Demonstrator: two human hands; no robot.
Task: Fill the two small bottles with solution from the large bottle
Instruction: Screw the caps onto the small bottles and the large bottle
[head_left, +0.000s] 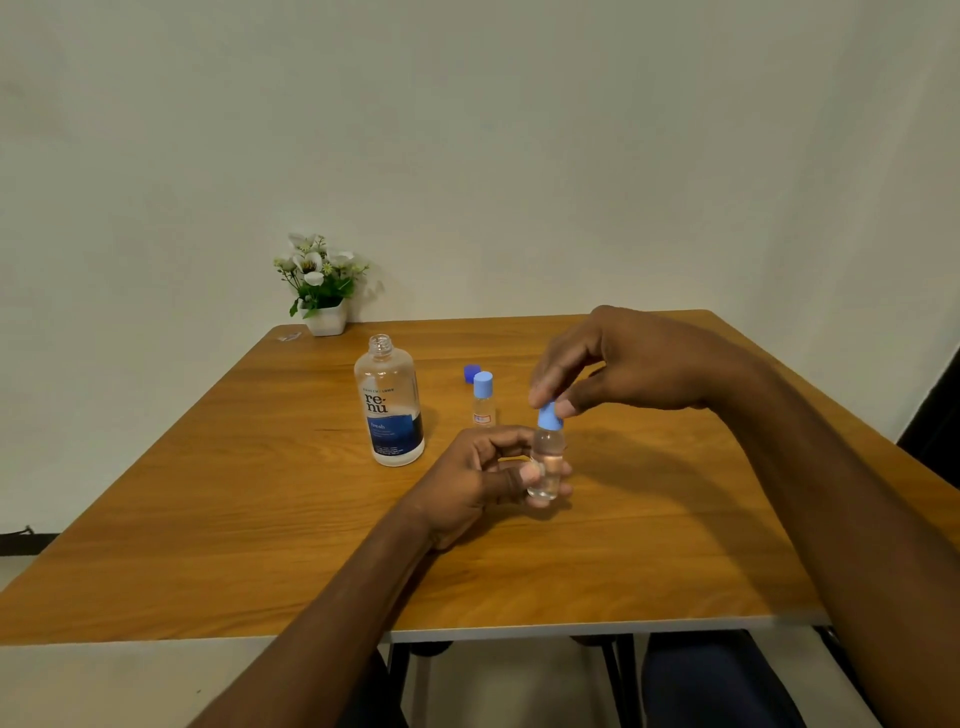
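Bare forearms, no sleeves, dark navy trousers (717, 680)

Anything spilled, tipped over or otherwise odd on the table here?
Nothing stands out. The large bottle stands upright and uncapped, its dark blue cap lying behind the capped small bottle. No spill shows on the table. The left hand holds the other small bottle; the right hand pinches its cap.

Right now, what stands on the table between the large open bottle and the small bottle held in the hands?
In the head view, a second small bottle with a light blue cap stands between the large bottle and the held small bottle; a dark blue cap lies just behind it.
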